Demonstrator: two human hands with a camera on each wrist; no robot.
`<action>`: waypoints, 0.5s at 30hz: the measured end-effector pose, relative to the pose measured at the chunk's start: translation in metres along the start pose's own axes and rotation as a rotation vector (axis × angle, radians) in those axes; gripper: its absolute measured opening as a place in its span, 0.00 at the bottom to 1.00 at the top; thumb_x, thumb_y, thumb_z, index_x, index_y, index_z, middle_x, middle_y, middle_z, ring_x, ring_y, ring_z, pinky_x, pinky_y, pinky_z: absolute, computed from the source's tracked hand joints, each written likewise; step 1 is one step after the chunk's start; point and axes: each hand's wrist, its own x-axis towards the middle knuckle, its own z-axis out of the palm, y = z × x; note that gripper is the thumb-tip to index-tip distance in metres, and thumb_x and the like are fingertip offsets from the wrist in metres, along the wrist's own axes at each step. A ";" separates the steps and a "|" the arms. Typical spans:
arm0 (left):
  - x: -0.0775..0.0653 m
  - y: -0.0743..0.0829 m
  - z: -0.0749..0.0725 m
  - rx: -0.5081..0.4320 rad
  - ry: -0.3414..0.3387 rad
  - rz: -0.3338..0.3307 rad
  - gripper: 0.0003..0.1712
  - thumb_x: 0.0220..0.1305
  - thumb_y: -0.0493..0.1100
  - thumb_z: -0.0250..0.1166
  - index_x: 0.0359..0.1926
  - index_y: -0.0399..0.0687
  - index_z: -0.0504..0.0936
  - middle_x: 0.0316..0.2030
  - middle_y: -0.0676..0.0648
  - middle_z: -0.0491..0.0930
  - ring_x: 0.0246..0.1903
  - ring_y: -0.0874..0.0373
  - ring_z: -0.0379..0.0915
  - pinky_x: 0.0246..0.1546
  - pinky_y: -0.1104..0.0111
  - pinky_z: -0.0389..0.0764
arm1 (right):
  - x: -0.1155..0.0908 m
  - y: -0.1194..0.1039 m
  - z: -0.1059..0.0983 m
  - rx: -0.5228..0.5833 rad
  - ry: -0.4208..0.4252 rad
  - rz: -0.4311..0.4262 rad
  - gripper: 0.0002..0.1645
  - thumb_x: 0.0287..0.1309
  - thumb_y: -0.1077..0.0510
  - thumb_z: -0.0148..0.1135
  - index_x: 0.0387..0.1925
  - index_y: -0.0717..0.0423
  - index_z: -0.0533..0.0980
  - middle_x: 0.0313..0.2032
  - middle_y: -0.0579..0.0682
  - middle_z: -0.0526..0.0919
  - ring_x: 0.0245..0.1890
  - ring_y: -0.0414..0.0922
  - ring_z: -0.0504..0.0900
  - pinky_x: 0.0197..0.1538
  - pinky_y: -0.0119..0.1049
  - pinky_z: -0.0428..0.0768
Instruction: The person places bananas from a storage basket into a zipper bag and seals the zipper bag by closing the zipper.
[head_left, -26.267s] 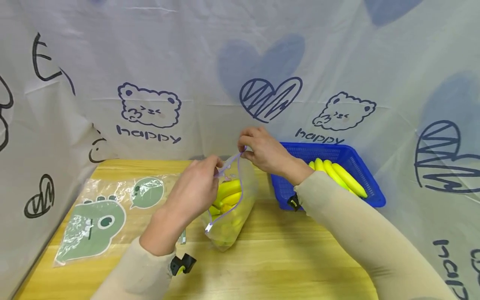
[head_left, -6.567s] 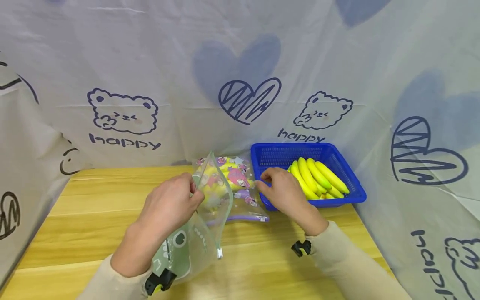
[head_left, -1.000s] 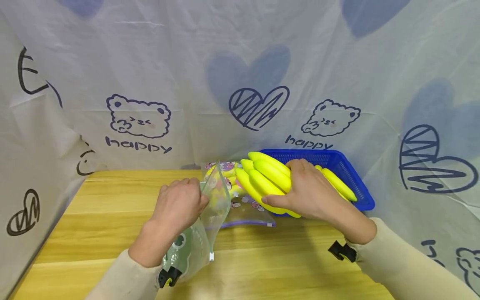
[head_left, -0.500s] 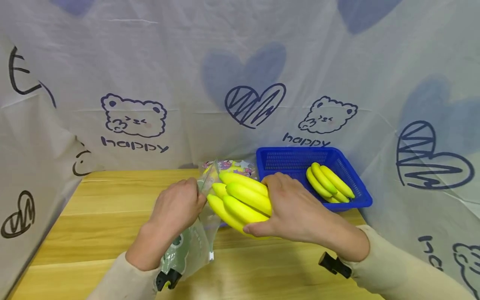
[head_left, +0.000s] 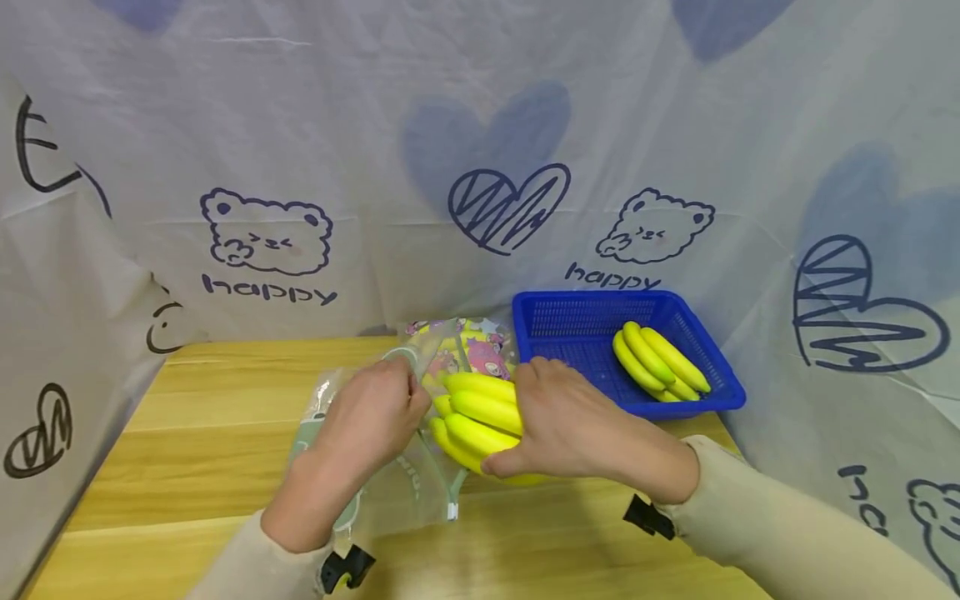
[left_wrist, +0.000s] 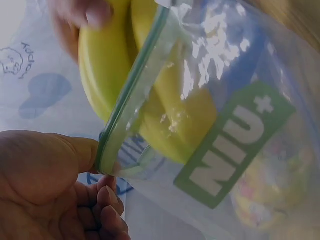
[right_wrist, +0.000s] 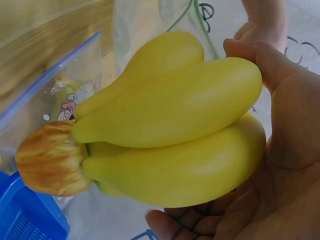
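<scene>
My left hand (head_left: 371, 412) pinches the green-edged rim of a clear zip bag (head_left: 401, 492) printed with a green cartoon dinosaur. Its thumb and fingers on the rim show in the left wrist view, beside the bag's green label (left_wrist: 235, 145). A bunch of yellow bananas (head_left: 480, 417) is gripped by my right hand (head_left: 570, 421), thumb on the near side. In the left wrist view the banana tips lie behind the green rim and show through the plastic, at the bag's mouth. The brown stem end (right_wrist: 52, 157) faces away from the palm in the right wrist view.
Behind the hands, a purple-zip bag (head_left: 483, 350) with cartoon prints and bananas inside lies on the wooden table (head_left: 210, 425). A blue basket (head_left: 573, 350) at the back right holds another banana bunch (head_left: 660, 362). Printed cloth (head_left: 420, 275) hangs behind the table.
The right hand has taken the bunch from the basket and carried it left to the dinosaur bag's mouth. The purple-zip bag, earlier held in both hands, now lies at the back.
</scene>
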 end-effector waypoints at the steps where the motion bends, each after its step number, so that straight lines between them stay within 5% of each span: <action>1: -0.001 0.002 0.001 -0.006 0.002 0.007 0.07 0.67 0.39 0.56 0.30 0.45 0.73 0.26 0.47 0.71 0.26 0.52 0.67 0.26 0.63 0.70 | 0.004 0.000 0.001 0.009 -0.016 0.009 0.51 0.41 0.23 0.75 0.45 0.63 0.73 0.35 0.51 0.72 0.35 0.49 0.72 0.41 0.44 0.74; 7: -0.009 0.015 0.011 -0.026 0.042 0.046 0.08 0.68 0.38 0.56 0.29 0.46 0.71 0.24 0.48 0.68 0.22 0.53 0.64 0.23 0.65 0.69 | 0.028 0.004 -0.003 0.136 -0.125 0.142 0.52 0.42 0.21 0.73 0.48 0.61 0.73 0.38 0.53 0.76 0.38 0.50 0.76 0.42 0.45 0.78; 15: -0.021 0.027 0.036 -0.093 0.115 0.080 0.09 0.73 0.37 0.57 0.32 0.44 0.70 0.20 0.50 0.66 0.19 0.57 0.62 0.18 0.68 0.66 | 0.051 0.025 -0.004 0.319 -0.214 0.214 0.41 0.48 0.21 0.69 0.34 0.54 0.76 0.29 0.50 0.81 0.25 0.45 0.79 0.28 0.37 0.77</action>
